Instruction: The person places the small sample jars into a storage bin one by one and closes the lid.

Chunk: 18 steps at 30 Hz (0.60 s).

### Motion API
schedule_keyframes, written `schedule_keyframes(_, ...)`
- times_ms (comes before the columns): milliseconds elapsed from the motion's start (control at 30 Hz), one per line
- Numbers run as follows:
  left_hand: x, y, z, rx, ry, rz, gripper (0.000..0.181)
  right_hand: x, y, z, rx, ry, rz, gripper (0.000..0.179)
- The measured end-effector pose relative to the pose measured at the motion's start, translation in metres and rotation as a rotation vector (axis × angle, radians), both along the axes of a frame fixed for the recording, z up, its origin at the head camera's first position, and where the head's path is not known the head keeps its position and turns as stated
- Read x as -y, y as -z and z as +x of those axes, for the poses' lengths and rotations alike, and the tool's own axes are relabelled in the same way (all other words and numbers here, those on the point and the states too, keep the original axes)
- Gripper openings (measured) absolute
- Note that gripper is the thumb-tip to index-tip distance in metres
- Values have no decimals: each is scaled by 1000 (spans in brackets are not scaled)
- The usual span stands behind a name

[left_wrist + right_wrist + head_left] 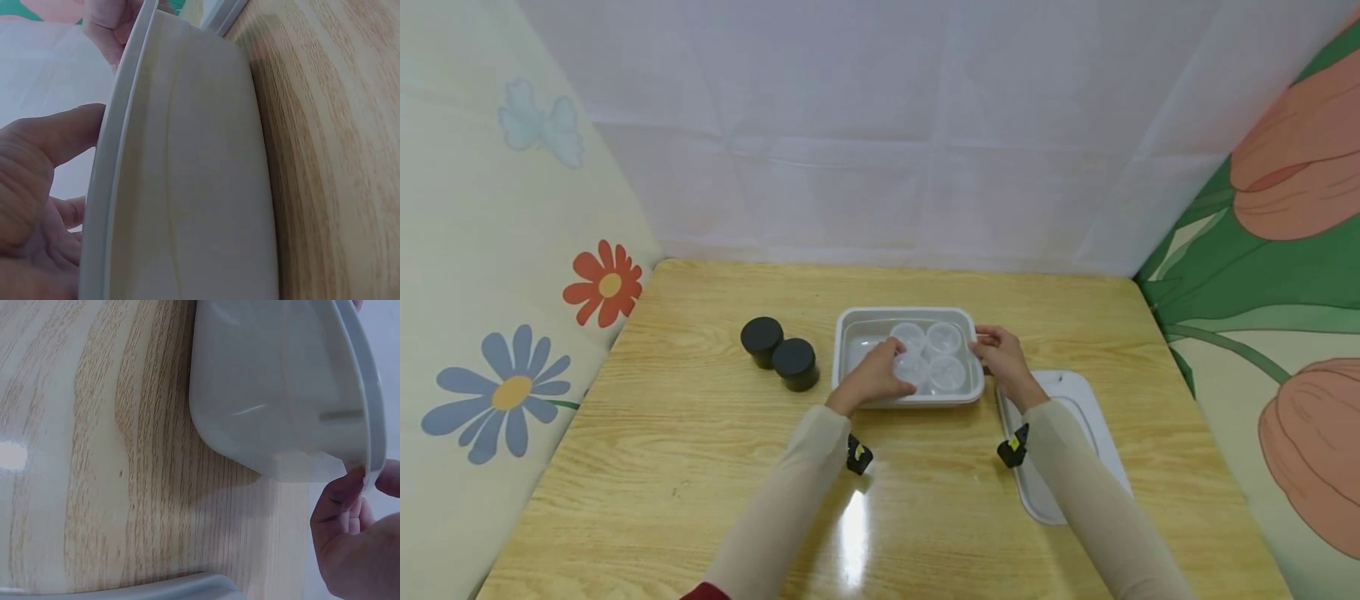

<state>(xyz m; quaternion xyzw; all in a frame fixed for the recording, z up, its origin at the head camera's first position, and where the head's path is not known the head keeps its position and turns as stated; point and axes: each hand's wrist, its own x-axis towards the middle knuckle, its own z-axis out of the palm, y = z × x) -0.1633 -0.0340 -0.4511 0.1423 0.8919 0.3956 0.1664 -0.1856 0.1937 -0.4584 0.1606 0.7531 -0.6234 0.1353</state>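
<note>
A white rectangular box stands on the table with several clear round plastic cups grouped in its right part. My left hand reaches over the near rim into the box. Its thumb and fingers curl round the front-left clear cup; in the left wrist view the box wall hides that cup. At the box's right end my right hand pinches the rim. The right wrist view shows the thumb and curled fingers on either side of that rim.
Two black lidded jars stand left of the box, side by side. A white rectangular lid lies on the table at the right, partly under my right forearm. A pale cloth wall rises behind the table.
</note>
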Motion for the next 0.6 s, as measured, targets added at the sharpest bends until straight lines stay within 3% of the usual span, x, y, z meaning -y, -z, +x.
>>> schedule_keyframes(200, -2, 0, -1, -2, 6, -16, 63, 1, 1, 0, -7, -1, 0, 46)
schedule_keyframes(467, -4, 1, 0, 56, -11, -3, 67, 1, -1, 1, 0, 4, 3, 46)
schedule_keyframes(600, -4, 2, -1, 38, -10, -2, 67, 1, 0, 1, 3, 7, 8, 45)
